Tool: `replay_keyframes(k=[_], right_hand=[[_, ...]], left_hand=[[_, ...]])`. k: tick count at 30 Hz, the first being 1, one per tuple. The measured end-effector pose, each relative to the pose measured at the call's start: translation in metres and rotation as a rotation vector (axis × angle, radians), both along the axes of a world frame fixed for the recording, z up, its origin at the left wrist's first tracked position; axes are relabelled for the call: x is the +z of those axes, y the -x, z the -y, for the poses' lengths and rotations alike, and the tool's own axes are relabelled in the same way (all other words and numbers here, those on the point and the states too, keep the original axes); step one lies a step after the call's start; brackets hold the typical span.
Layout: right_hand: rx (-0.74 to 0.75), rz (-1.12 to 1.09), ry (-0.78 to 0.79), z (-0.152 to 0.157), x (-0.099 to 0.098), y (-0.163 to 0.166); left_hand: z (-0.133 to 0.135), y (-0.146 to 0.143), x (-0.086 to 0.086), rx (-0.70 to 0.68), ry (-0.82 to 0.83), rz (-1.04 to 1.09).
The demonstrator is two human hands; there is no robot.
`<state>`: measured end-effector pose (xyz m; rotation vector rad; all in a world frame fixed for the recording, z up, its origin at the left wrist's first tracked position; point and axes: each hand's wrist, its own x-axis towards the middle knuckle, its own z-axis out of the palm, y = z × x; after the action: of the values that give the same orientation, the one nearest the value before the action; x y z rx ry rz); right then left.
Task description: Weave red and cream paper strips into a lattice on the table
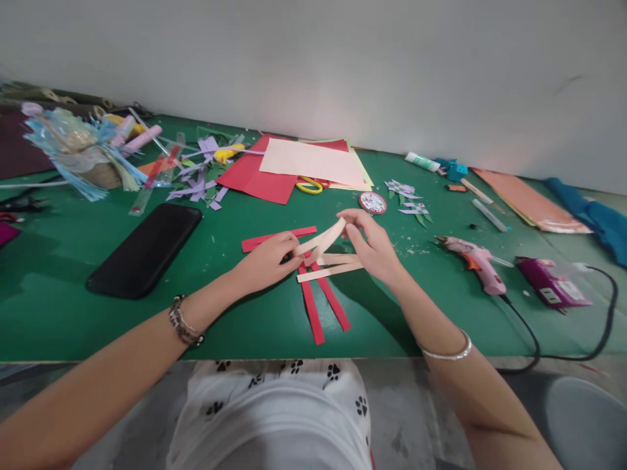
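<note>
Cream paper strips and red paper strips cross each other on the green table in front of me. My right hand (375, 247) pinches the raised end of a folded cream paper strip (324, 240), which arches above the others. At that strip's left side, the curled fingers of my left hand (270, 262) hold it down near the crossing. A second cream strip (326, 270) lies lower, reaching under my right hand. Two red strips (310, 305) point toward me, and more red paper (259, 243) lies behind my left fingers. My fingertips partly hide the crossing.
A black phone-like slab (147, 251) lies left. Coloured paper sheets (308, 162) and yellow-handled scissors (309, 186) are behind. A pink glue gun (473, 261) and a purple power adapter (553, 284) with cables sit right. Woven purple-green pieces (416, 209) lie near a round container (373, 202).
</note>
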<state>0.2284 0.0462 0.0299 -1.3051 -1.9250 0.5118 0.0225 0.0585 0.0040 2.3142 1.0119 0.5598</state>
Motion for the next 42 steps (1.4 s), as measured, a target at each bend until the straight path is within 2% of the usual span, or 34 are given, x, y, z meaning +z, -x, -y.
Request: replay_keyframes(k=[5, 10, 14, 17, 21, 26, 28, 31, 39, 42], right_hand=[[0.084, 0.035, 0.064, 0.002, -0.001, 0.000], [0.247, -0.080, 0.251, 0.008, 0.002, 0.002], [0.366, -0.027, 0.254, 0.008, 0.002, 0.008], [0.311, -0.050, 0.313, 0.005, -0.002, 0.015], [0.201, -0.317, 0.493, 0.000, -0.007, 0.022], [0.148, -0.598, 0.523, -0.006, 0.003, 0.021], [0.162, -0.563, 0.499, -0.004, 0.010, 0.020], [0.156, -0.395, 0.421, -0.002, 0.018, 0.019], [0.152, -0.199, 0.404, -0.007, 0.022, 0.020], [0.136, -0.108, 0.354, -0.008, 0.026, 0.021]], left_hand=[[-0.001, 0.001, 0.004, 0.064, -0.040, -0.031], [0.000, 0.000, 0.005, 0.085, -0.052, -0.026], [0.002, 0.000, 0.006, 0.101, -0.039, 0.022], [0.002, 0.000, 0.006, 0.116, -0.039, 0.030], [0.001, 0.001, 0.005, 0.105, -0.051, -0.006], [-0.001, 0.001, 0.005, 0.081, -0.031, -0.041], [-0.002, 0.000, 0.005, 0.075, -0.017, -0.027], [-0.002, 0.001, 0.006, 0.063, -0.006, -0.019], [0.000, 0.007, 0.011, 0.051, 0.059, -0.056], [0.003, 0.008, 0.020, 0.063, -0.010, -0.001]])
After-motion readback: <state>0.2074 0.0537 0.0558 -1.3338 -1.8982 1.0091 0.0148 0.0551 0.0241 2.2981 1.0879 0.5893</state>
